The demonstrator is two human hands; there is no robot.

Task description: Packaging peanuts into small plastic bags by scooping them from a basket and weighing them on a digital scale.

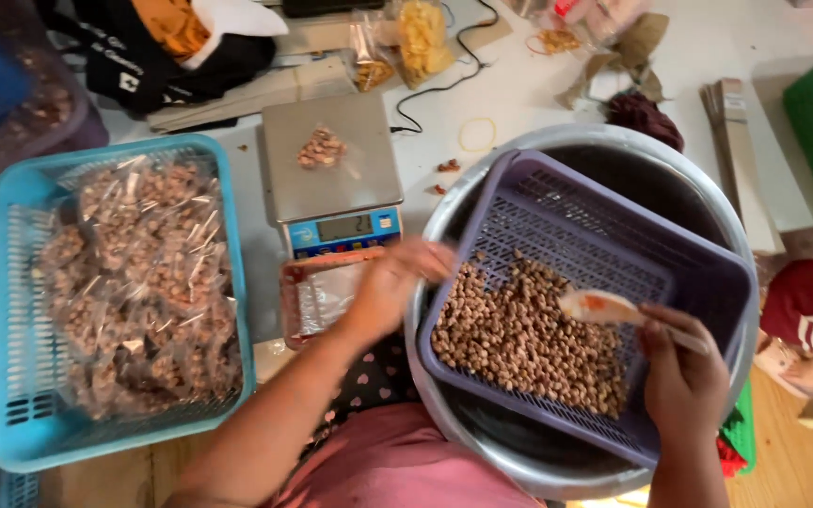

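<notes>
My right hand [684, 372] grips a small scoop [604, 308] over the peanuts [519, 339] in the purple basket [708, 273]. My left hand [392, 282] pinches an open clear bag [326, 296] near the scale [331, 174]. Mid-filling; next calls for tipping peanuts in cleanly.

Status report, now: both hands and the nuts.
Left hand holding open small plastic bag below the scale. Right hand gripping scoop over nuts in purple basket. Nothing blocking.

Bright, even daylight; slight motion blur
</notes>
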